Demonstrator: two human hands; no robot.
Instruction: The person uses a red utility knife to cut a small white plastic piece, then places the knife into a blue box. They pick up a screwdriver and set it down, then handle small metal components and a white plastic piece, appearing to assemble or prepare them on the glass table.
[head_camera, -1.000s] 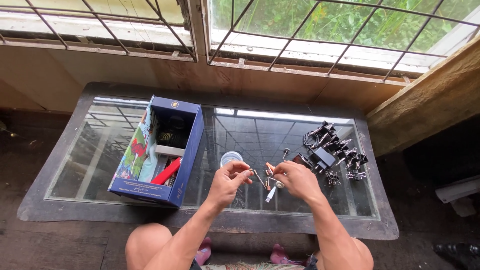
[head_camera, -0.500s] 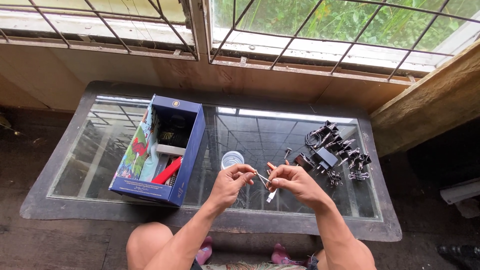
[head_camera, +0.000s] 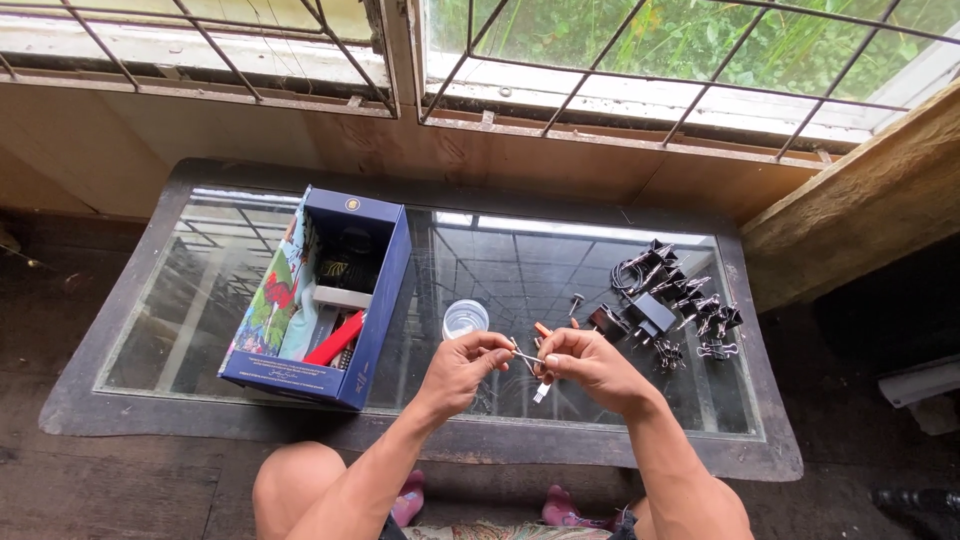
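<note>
Box (head_camera: 330, 300) left, clips (head_camera: 690, 305) right, on table (head_camera: 560, 450).

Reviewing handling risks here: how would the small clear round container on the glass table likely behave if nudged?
The small clear container looks like thin plastic, so probably light and easy to shift. Standing on the smooth glass table, it would likely slide rather than grip. It looks low and wide, so tipping seems unlikely; on its side, its round shape could roll.

A blue box (head_camera: 340, 300) is seen left of the hands, binder clips (head_camera: 700, 315) right, perhaps a clear lid (head_camera: 465, 318) just beyond.
</note>
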